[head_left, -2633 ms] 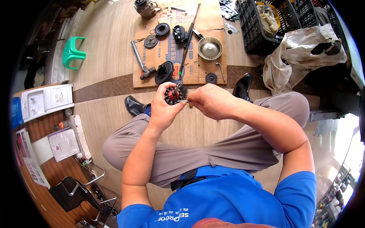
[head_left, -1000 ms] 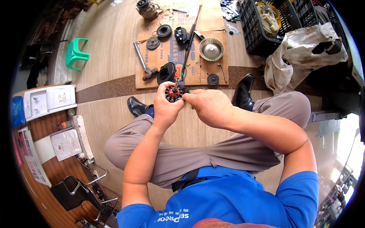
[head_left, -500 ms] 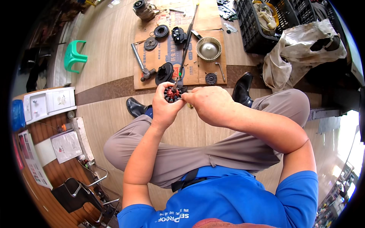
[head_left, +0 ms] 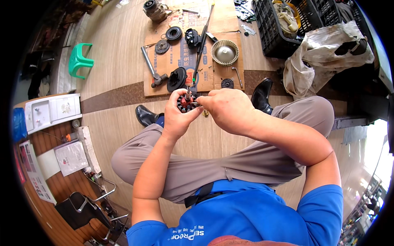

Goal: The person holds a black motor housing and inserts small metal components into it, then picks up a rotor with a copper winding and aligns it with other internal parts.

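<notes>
In front of my knees, my left hand (head_left: 176,118) is wrapped round a motor armature (head_left: 186,105) with a dark slotted rim, reddish windings and a shaft pointing up and away. My right hand (head_left: 229,110) is closed at the armature's right side, thumb and forefinger pinching what looks like a thin light-coloured piece against it. The fingers hide most of that piece, so its kind is unclear. Just beyond the armature, a black round housing (head_left: 177,78) and a hammer (head_left: 158,79) lie on a cardboard sheet (head_left: 221,78).
On the cardboard also lie a blower wheel (head_left: 225,52), a small black disc (head_left: 227,83), a wrench (head_left: 237,77) and a long dark rod (head_left: 202,47). Black crates (head_left: 273,45) stand far right beside a dirty white sack (head_left: 316,53). A green stool (head_left: 80,60) stands left.
My right hand has shifted slightly up, its fingertips drawn a little off the armature's rim. The armature has tilted a little in my left hand, which otherwise stays in place.
</notes>
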Action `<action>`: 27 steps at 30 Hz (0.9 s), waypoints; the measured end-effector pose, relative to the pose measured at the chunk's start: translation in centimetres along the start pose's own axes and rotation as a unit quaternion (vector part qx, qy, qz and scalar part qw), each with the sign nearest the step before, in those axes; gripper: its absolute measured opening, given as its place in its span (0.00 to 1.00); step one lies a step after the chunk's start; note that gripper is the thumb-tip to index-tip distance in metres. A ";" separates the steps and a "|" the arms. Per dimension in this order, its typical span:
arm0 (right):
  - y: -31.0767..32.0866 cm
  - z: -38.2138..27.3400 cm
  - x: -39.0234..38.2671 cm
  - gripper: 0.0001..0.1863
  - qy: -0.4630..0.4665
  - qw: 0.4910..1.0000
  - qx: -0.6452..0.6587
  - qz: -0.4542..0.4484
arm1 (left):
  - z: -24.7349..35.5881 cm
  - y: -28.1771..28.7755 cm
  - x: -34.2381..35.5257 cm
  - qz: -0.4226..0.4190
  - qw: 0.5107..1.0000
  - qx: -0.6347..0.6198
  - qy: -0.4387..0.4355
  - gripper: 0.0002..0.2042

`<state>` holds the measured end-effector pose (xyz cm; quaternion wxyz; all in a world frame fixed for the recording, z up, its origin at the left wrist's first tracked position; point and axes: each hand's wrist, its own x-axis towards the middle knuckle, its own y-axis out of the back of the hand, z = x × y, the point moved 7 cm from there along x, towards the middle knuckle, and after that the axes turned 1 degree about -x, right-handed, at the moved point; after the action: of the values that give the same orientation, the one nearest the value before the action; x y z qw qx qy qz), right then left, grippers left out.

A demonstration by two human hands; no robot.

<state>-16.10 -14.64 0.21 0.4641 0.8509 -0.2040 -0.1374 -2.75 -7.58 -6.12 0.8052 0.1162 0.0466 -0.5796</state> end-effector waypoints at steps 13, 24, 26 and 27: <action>-0.2 -0.1 0.0 0.03 0.037 0.999 0.000 0.004 | 0.6 -0.1 -0.1 -0.032 0.999 0.038 -0.004 0.23; -0.9 -0.4 0.2 0.02 0.132 0.991 0.013 -0.016 | 0.4 -0.7 -0.8 -0.147 0.981 -0.086 0.091 0.23; -0.8 -0.8 0.1 0.02 0.159 0.987 0.004 0.001 | 0.2 -0.6 -0.8 -0.144 0.983 -0.081 0.080 0.23; -0.7 -0.8 0.0 0.02 0.152 0.988 0.004 -0.004 | 0.2 -0.6 -0.8 -0.143 0.984 -0.078 0.069 0.23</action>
<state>-15.62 -13.74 0.00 0.4855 0.8647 -0.1281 -0.0076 -3.63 -7.04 -5.87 0.7158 0.0851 0.1628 -0.6737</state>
